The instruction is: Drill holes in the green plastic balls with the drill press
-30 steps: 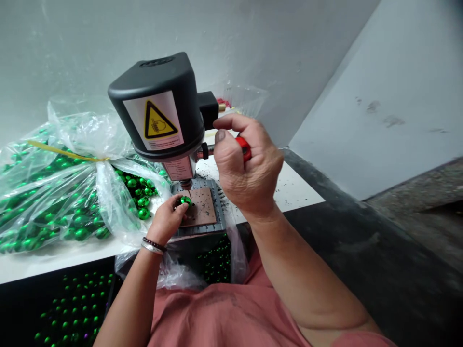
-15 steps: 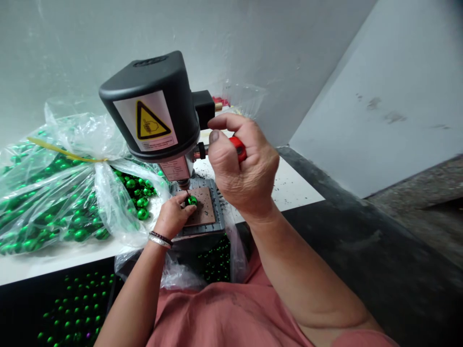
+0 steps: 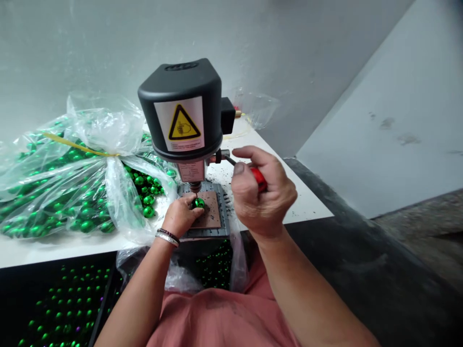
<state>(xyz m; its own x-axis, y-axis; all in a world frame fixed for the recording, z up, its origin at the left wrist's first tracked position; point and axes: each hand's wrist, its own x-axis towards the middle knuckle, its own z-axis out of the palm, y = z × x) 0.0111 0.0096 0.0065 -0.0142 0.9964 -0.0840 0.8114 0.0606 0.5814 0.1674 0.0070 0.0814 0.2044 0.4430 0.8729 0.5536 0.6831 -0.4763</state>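
In the head view, the ball (image 3: 199, 203) sits on the board (image 3: 212, 219), towards the board's left edge, just under the drill (image 3: 181, 115). The board lies on the base (image 3: 224, 214), by the near edge of the surface (image 3: 307, 201). The left hand (image 3: 180, 216) pinches the ball from the left between thumb and fingers, probably because something round would roll or spin under the bit (image 3: 197, 195) without a grip at its side. The board seems to serve as a flat backing between ball and base. The right hand (image 3: 277, 195) is closed around the red handle (image 3: 259, 179), with the index finger lifted off it; the lever (image 3: 229, 159) likely gives that hand control of the bit's height.

The bag (image 3: 115, 185) takes up the left part of the surface, its open side towards the base, with loose balls (image 3: 148, 211) by its mouth, probably within easy reach of the left hand.

The ball looks round, so it has no clear long axis, and which way any hole faces cannot be told. The bit points down at it, nearly upright; whether they touch is too small to tell.
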